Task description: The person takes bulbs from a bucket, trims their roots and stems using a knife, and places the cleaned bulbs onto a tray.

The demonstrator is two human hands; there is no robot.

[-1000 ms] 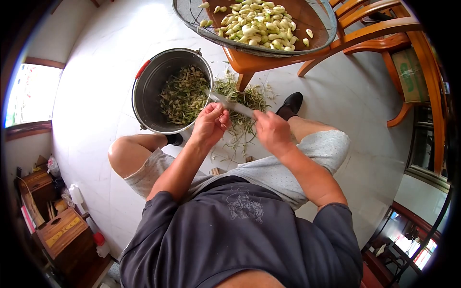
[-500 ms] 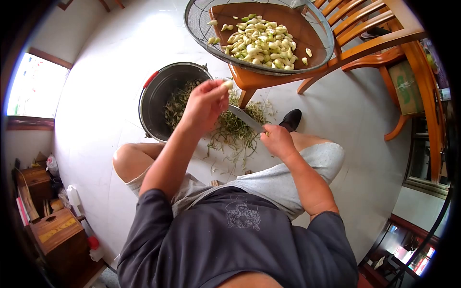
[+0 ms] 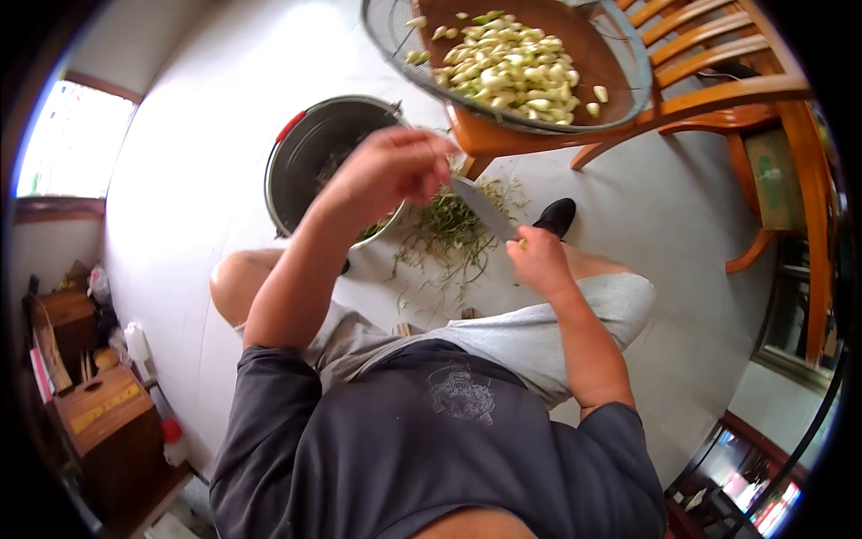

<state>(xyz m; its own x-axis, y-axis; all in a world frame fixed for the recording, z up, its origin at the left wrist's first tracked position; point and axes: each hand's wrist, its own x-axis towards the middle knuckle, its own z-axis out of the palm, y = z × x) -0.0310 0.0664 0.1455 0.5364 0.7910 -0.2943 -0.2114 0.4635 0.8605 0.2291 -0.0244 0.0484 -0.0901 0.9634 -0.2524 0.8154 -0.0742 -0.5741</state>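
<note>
My left hand (image 3: 395,171) is blurred over the right rim of the dark bucket (image 3: 289,180); whether anything is between its fingers is too smeared to tell. My right hand (image 3: 539,259) is closed round the handle of a knife (image 3: 486,209), whose blade points up and left toward my left hand. Pale peeled bulbs (image 3: 521,67) lie heaped in a round mesh basket (image 3: 395,40) above both hands. Green and dry trimmings (image 3: 453,225) are piled on the floor under the blade and beside the bucket.
The basket rests on a wooden chair (image 3: 494,139). More slatted chair wood (image 3: 700,63) stands at the upper right. My shoe (image 3: 556,216) is right of the trimmings. A wooden box (image 3: 103,409) sits at the lower left.
My left hand has moved slightly up and right, and the pale bulb that showed at its fingertips is no longer visible. The view has shifted, moving the basket up and right in the frame.
</note>
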